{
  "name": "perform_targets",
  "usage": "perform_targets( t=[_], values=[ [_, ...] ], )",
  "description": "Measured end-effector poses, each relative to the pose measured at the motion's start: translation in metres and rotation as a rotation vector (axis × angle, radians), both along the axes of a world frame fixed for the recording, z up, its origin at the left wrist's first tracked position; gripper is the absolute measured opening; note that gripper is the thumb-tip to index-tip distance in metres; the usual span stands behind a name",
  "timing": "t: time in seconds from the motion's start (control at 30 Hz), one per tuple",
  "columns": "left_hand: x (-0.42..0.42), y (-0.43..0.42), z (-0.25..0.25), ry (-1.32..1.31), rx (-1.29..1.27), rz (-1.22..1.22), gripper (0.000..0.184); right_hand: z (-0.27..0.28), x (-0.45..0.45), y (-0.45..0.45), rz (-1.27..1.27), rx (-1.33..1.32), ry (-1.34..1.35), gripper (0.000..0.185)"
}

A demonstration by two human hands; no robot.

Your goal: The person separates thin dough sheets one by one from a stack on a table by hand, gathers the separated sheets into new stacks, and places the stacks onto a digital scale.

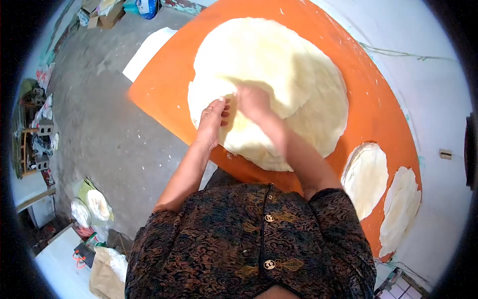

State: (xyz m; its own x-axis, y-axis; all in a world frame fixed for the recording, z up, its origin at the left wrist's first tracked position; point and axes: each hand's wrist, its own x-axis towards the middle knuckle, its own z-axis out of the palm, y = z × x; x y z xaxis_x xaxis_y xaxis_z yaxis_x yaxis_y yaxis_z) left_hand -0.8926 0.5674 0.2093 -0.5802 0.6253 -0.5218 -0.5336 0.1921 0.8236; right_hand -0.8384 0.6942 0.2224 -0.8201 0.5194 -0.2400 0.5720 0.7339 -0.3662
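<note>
A stack of large, thin, round pale flatbreads (308, 74) lies on an orange tabletop (164, 94). Over its near left part is my left hand (214, 119), thumb up and bent fingers slightly apart, with fingertips toward the right. Whether those fingers touch the top sheet is unclear. My right hand (253, 102) is just beside it, over the same stack, its fingers smeared by motion. Between the two hands a bright patch of sheet shows, with shadow around it. A smaller top sheet overlaps a wider one underneath.
On the table's right side lie two more flatbread piles, one nearer (366, 179) and one at the edge (401, 209). A white sheet (149, 52) juts from the table's far left. Boxes and bags (107, 15) stand on the grey floor (109, 99); a white wall borders the right.
</note>
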Motion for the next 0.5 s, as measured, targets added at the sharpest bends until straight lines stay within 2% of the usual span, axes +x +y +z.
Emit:
perform_targets(
  t=[0.03, 0.07, 0.13, 0.2, 0.23, 0.27, 0.3, 0.37, 0.43, 0.5],
  values=[
    [0.006, -0.003, 0.001, 0.046, -0.011, -0.012, 0.03, 0.004, 0.0, 0.017, -0.087, -0.026, 0.113, 0.015],
    [0.014, -0.009, 0.0, -0.016, -0.051, -0.048, 0.028, -0.001, 0.0, 0.046, -0.063, 0.065, 0.288, 0.012],
    [0.034, -0.015, -0.006, -0.133, -0.067, -0.1, 0.021, 0.032, 0.012, 0.13, 0.348, 0.686, 0.356, 0.013],
    [0.05, -0.019, -0.011, -0.204, 0.037, -0.087, 0.016, 0.143, 0.034, 0.124, -0.117, 0.424, 0.374, 0.019],
    [0.052, -0.017, -0.004, -0.209, 0.006, -0.109, 0.016, 0.149, 0.051, 0.155, -0.022, 0.67, 0.527, 0.024],
    [0.053, -0.013, 0.009, -0.214, -0.026, -0.13, 0.016, 0.198, 0.059, 0.108, -0.054, 0.573, 0.669, 0.014],
    [0.055, -0.011, 0.015, -0.218, -0.06, -0.152, 0.017, 0.219, 0.067, 0.087, -0.06, 0.783, 0.488, 0.014],
    [0.063, -0.008, 0.006, -0.256, -0.067, -0.159, 0.018, 0.199, 0.095, 0.084, -0.061, 1.1, 0.309, 0.023],
    [0.071, -0.005, -0.007, -0.306, -0.074, -0.175, 0.019, 0.166, 0.122, 0.066, 0.059, 0.921, 0.382, 0.019],
    [0.082, -0.002, -0.015, -0.376, -0.079, -0.19, 0.02, 0.115, 0.146, 0.045, 0.127, 0.853, 0.499, 0.008]
  ],
)
